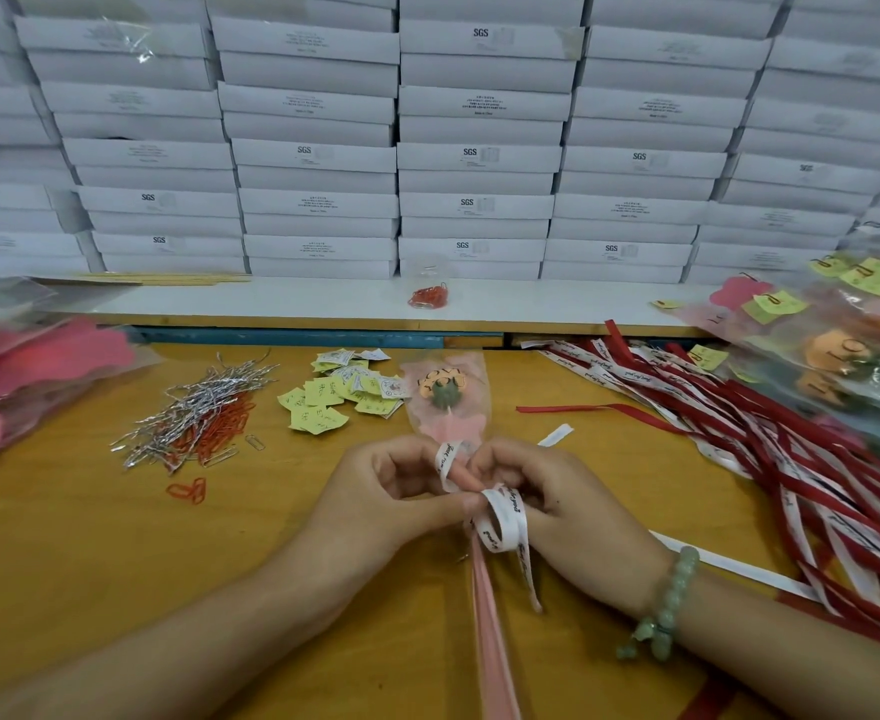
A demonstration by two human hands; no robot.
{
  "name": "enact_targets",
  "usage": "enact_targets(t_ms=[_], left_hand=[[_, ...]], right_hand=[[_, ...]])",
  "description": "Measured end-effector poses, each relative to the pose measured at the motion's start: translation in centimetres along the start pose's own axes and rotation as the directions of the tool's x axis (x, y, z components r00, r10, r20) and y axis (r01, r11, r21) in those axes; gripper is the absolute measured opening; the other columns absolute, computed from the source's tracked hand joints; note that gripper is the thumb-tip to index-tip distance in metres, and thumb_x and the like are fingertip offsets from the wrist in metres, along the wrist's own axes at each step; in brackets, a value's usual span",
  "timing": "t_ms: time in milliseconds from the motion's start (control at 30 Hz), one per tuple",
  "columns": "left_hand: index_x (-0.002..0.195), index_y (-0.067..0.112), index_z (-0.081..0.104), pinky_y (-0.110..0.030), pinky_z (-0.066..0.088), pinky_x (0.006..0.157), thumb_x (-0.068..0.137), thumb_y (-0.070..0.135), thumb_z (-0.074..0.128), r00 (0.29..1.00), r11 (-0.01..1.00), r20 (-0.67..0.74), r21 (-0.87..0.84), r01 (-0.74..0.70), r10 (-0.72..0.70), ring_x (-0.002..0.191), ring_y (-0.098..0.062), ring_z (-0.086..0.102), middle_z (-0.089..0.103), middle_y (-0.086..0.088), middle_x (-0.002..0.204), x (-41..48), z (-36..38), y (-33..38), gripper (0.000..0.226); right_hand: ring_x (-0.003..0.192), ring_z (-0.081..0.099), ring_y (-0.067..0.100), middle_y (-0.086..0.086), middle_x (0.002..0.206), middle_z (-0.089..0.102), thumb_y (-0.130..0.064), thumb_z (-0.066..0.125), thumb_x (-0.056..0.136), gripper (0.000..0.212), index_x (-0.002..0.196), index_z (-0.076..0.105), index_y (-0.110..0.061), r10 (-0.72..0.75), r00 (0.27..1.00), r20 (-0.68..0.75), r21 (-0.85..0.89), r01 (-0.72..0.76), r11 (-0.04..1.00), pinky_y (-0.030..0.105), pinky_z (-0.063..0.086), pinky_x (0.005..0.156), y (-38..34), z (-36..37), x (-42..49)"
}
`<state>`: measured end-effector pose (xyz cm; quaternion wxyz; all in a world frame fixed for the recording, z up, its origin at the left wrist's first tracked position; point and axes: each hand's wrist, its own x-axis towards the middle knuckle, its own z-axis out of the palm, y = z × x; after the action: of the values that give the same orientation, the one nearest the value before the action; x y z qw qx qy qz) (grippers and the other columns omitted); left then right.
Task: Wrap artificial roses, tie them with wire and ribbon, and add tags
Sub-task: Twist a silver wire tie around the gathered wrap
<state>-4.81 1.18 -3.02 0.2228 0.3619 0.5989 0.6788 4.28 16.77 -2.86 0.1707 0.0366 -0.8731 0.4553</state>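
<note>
Where the rose [440, 389] lies: centre of the frame on the yellow table [115, 537], head pointing away from the person, in clear wrap; its pink stem runs to the lower edge.
Ribbon: a white printed ribbon [502, 517] is looped round the stem just below the wrap; one tail hangs down; judged not yet knotted.
Left hand [391, 491]: fingers curled, pinching ribbon and stem at the crossing.
Right hand [547, 501]: fingers curled round the ribbon loop; exact pinch hidden.
Step in hand: tying, by my judgement; hold the crossing firm with the left; draw the loop snug, print outward; keep the tails even; do not crush the wrap.
Outstanding: tag not fitted; tags [339, 392] lie just left of the rose head.
Surroundings: wire ties [193, 402] at centre left; spare ribbons [739, 433] at right; finished roses [843, 330] upper right; white boxes [479, 148] across the top.
</note>
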Motion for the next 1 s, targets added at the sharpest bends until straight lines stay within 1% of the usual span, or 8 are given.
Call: enact_targets(t_ms=[200, 300, 400, 567, 667, 833, 933, 1000], left_hand=[[0.078, 0.008, 0.075, -0.027, 0.059, 0.072, 0.061, 0.013, 0.080, 1.000, 1.000, -0.004, 0.030, -0.002, 0.002, 0.083, -0.024, 0.071, 0.074, -0.016, 0.087, 0.0, -0.1, 0.0, 0.018], [0.076, 0.014, 0.076, -0.027, 0.060, 0.069, 0.062, 0.012, 0.080, 1.000, 1.000, -0.020, 0.024, 0.011, -0.011, 0.080, -0.021, 0.072, 0.074, -0.013, 0.084, 0.0, 0.0, 0.0, 0.015], [0.075, 0.017, 0.076, -0.024, 0.058, 0.066, 0.066, 0.007, 0.080, 1.000, 0.999, -0.030, 0.034, 0.002, -0.001, 0.078, -0.019, 0.072, 0.075, -0.010, 0.083, 0.1, 0.0, 0.0, 0.014], [0.074, 0.018, 0.076, -0.021, 0.056, 0.066, 0.069, 0.000, 0.078, 0.999, 0.999, -0.037, 0.047, -0.021, 0.022, 0.076, -0.019, 0.071, 0.075, -0.009, 0.084, 0.1, -0.1, 0.0, 0.018], [0.074, 0.015, 0.074, -0.021, 0.056, 0.067, 0.074, -0.009, 0.075, 0.999, 0.996, -0.038, 0.079, -0.032, 0.035, 0.078, -0.019, 0.071, 0.075, -0.008, 0.085, 0.2, -0.3, 0.0, 0.024], [0.074, 0.016, 0.074, -0.019, 0.054, 0.068, 0.073, -0.007, 0.076, 0.997, 0.992, -0.054, 0.115, -0.045, 0.051, 0.080, -0.019, 0.070, 0.074, -0.006, 0.085, 0.2, -0.5, 0.2, 0.023], [0.074, 0.016, 0.074, -0.017, 0.054, 0.065, 0.073, -0.008, 0.076, 0.997, 0.991, -0.049, 0.125, -0.048, 0.055, 0.077, -0.016, 0.070, 0.074, -0.004, 0.083, 0.1, -0.3, 0.2, 0.024], [0.074, 0.016, 0.074, -0.017, 0.053, 0.064, 0.073, -0.008, 0.076, 0.998, 0.992, -0.047, 0.115, -0.046, 0.052, 0.077, -0.016, 0.070, 0.074, -0.005, 0.083, 0.1, -0.4, 0.2, 0.024]], right_hand=[[0.073, 0.054, 0.010, -0.004, 0.076, 0.060, -0.007, 0.070, 0.083, 0.008, 0.086, 0.066, -0.014, -0.013, 0.999, -0.032, -0.051, 0.012, 0.999, 0.037, 0.048, 0.066, 0.0, -0.1, -0.1], [0.079, 0.057, 0.014, -0.004, 0.081, 0.060, -0.001, 0.067, 0.084, 0.016, 0.088, 0.064, -0.016, -0.001, 0.999, -0.051, -0.017, 0.000, 1.000, 0.036, 0.053, 0.065, 0.0, -0.1, -0.1], [0.078, 0.056, 0.011, -0.007, 0.081, 0.059, 0.000, 0.068, 0.084, 0.020, 0.089, 0.060, -0.017, 0.000, 0.998, -0.059, 0.041, 0.002, 0.999, 0.024, 0.049, 0.060, 0.2, -0.1, 0.0], [0.083, 0.062, 0.016, -0.002, 0.083, 0.066, 0.000, 0.075, 0.078, 0.018, 0.085, 0.066, -0.014, 0.024, 0.997, -0.073, 0.136, -0.014, 0.991, 0.036, 0.057, 0.069, 0.3, -0.7, 0.1], [0.082, 0.066, 0.015, 0.002, 0.086, 0.069, 0.004, 0.073, 0.077, 0.020, 0.085, 0.068, -0.013, 0.077, 0.997, -0.023, 0.200, -0.071, 0.977, 0.026, 0.056, 0.073, 0.5, -1.4, 0.1], [0.072, 0.064, 0.014, 0.010, 0.083, 0.069, -0.009, 0.060, 0.086, 0.012, 0.087, 0.070, -0.003, 0.183, 0.983, 0.028, 0.455, -0.176, 0.873, 0.024, 0.053, 0.062, 0.7, -1.9, 0.4], [0.066, 0.063, 0.012, 0.002, 0.077, 0.069, -0.008, 0.070, 0.082, 0.005, 0.085, 0.068, -0.004, 0.153, 0.988, -0.019, 0.392, -0.133, 0.910, 0.021, 0.053, 0.060, 0.7, -1.8, 0.3], [0.071, 0.064, 0.012, 0.002, 0.079, 0.069, -0.003, 0.075, 0.077, 0.014, 0.087, 0.065, -0.007, 0.143, 0.990, -0.016, 0.368, -0.127, 0.921, 0.022, 0.054, 0.061, 0.8, -1.8, 0.3]])
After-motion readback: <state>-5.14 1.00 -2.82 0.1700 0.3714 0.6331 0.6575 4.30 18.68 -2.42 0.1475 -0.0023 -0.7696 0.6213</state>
